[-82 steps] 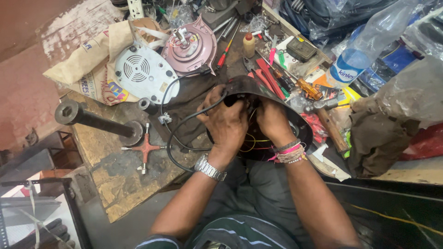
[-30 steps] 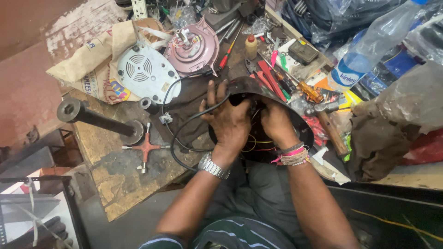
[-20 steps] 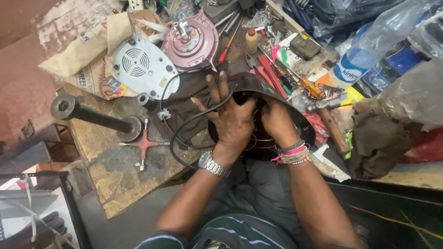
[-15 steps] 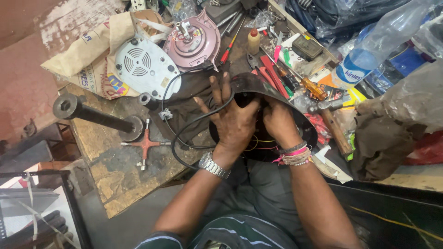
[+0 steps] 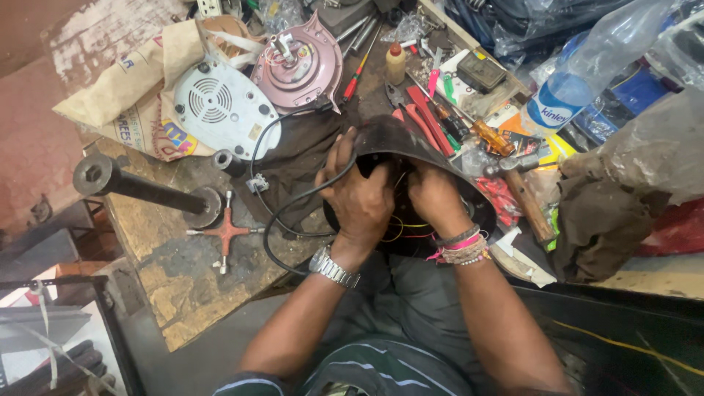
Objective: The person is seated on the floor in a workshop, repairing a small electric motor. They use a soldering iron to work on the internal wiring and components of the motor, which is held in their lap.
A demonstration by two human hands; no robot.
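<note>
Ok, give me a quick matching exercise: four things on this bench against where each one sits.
Things:
1. white vented cover
2. pink motor housing
3. red cross-shaped wrench
4. black dished housing

Places:
a. on the bare wooden bench top, left of the left hand
b. under both hands, the right hand inside its rim
c. on the brown paper bag
d. far side of the bench, right of the white cover

Pairs: 1-c, 2-d, 3-a, 4-b
</note>
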